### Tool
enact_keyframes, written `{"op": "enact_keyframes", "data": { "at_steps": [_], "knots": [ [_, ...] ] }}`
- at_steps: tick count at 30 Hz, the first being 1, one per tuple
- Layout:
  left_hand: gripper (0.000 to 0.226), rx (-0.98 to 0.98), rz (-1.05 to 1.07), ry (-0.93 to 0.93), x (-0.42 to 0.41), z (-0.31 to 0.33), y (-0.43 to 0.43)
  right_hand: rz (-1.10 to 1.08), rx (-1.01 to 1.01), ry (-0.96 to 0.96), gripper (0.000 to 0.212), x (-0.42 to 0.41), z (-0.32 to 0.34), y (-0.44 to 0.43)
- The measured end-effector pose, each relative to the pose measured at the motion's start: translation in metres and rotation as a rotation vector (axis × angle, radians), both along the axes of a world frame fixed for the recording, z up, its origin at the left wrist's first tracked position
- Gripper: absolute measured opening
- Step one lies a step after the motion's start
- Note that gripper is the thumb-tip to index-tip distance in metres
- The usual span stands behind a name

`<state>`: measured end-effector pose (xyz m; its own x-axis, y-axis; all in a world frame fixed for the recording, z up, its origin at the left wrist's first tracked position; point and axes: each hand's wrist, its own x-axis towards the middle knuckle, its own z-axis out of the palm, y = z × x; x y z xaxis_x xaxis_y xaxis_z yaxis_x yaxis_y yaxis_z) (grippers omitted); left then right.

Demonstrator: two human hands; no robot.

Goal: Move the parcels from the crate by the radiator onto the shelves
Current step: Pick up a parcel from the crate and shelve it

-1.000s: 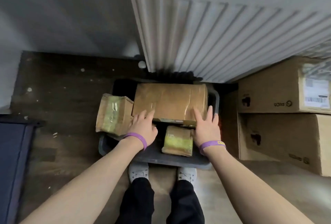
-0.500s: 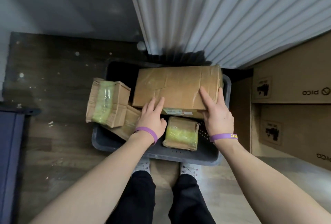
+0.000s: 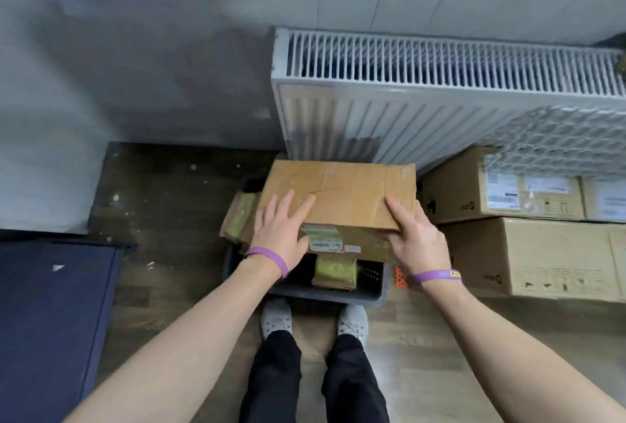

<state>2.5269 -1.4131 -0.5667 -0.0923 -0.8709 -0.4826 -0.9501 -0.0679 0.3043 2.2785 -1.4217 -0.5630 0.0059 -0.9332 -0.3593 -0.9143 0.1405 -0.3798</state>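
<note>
Early days on this one: the parcel (image 3: pixel 338 195), a big flat brown box, sits over the far half of the crate (image 3: pixel 338 295), right at the foot of the radiator (image 3: pixel 440 101), and nothing visible has reached a shelf, since no shelves are in view at all. Whether the parcel has cleared the crate or only rests on what lies below, I cannot tell. It looks like the very start of a lift. Underneath and in front, a small parcel (image 3: pixel 335 270) with yellow-green tape lies on the crate's floor, and a side parcel (image 3: pixel 240 219) pokes over the left rim, so at least three are left to carry. Now the hands: both arms reach straight down and forward, a purple band on each wrist. The left hand (image 3: pixel 281 229) lies at the near left corner, fingers (image 3: pixel 298 206) spread flat and straight on the top face, thumb against the near side by the label. That reads as pressing rather than wrapping. The right hand (image 3: pixel 416 236) takes the near right corner, forefinger along the top and the rest curled round the edge, gripping it. To the right stand stacked cartons (image 3: pixel 542 253) on the floor.
</note>
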Motion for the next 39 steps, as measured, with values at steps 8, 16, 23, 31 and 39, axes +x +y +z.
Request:
{"op": "enact_keyframes", "data": {
  "at_steps": [8,16,23,31,39],
  "knots": [
    [0.085,0.026,-0.206,0.007,-0.027,0.175,-0.014,0.278,0.018,-0.017,0.070,0.020,0.185,-0.033],
    [0.073,-0.137,-0.173,-0.091,-0.018,0.291,-0.031,0.486,-0.222,-0.022,0.068,0.053,0.304,-0.060],
    [0.073,-0.305,-0.072,-0.146,-0.003,0.325,-0.030,0.433,-0.308,-0.152,0.080,0.070,0.339,-0.065],
    [0.061,-0.573,0.408,0.340,0.026,0.370,-0.044,0.012,-0.138,-0.403,0.109,0.075,0.307,-0.032],
    [0.029,-0.637,0.524,0.516,0.031,0.393,-0.039,0.001,-0.070,-0.652,0.032,0.095,0.317,-0.042]
  ]
}}
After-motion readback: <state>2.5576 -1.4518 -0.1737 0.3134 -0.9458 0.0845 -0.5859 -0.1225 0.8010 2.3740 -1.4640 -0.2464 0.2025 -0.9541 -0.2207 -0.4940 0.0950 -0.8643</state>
